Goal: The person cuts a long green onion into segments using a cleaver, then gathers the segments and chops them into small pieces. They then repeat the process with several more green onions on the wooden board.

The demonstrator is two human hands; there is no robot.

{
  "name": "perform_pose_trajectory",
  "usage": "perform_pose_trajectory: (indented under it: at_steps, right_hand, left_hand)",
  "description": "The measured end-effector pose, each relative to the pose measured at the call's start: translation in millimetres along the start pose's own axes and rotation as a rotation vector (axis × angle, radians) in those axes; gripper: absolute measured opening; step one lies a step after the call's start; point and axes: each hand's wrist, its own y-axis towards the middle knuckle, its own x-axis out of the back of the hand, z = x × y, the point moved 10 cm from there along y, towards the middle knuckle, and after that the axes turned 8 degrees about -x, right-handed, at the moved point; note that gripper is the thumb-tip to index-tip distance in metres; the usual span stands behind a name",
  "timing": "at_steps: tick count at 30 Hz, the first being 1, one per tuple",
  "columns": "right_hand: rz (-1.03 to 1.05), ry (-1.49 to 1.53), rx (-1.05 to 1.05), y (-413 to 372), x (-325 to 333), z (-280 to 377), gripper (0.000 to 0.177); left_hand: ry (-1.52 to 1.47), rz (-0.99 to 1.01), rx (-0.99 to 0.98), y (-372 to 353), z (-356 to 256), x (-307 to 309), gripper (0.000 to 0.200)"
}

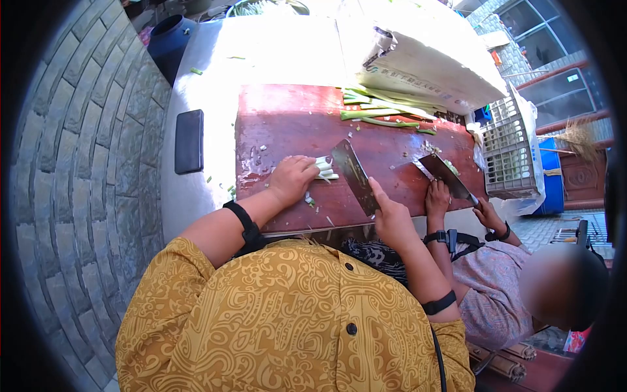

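Note:
My left hand [293,178] is closed over a bunch of scallions [325,168], pressing it to the red cutting board [287,117]. Their white cut ends stick out to the right of my fingers. In my right hand [394,221] is a cleaver [353,175], its broad blade angled up and left, a little to the right of those ends. My index finger lies along the blade. Small cut bits [309,200] lie on the board below my left hand. Longer green scallions [385,111] lie across the board's far side.
At my right a co-worker [496,281] holds another cleaver [447,178] over the same board. A black phone [189,141] lies on the metal table [215,59]. A cardboard box [431,72] stands behind the board, a plastic crate [513,144] to the right. A brick wall [98,196] runs along the left.

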Motion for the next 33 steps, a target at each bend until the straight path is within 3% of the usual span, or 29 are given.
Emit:
perform_pose_trajectory:
  at_steps: [14, 33]
  right_hand:
    - [-0.048, 0.073, 0.000, -9.1, -21.7, 16.4, 0.071]
    - [0.228, -0.216, -0.062, 13.7, -51.0, 30.5, 0.081]
  left_hand:
    - [0.021, -0.055, -0.016, -2.0, 1.3, 0.6, 0.011]
    - [-0.129, -0.084, 0.013, 4.3, 8.5, -2.0, 0.011]
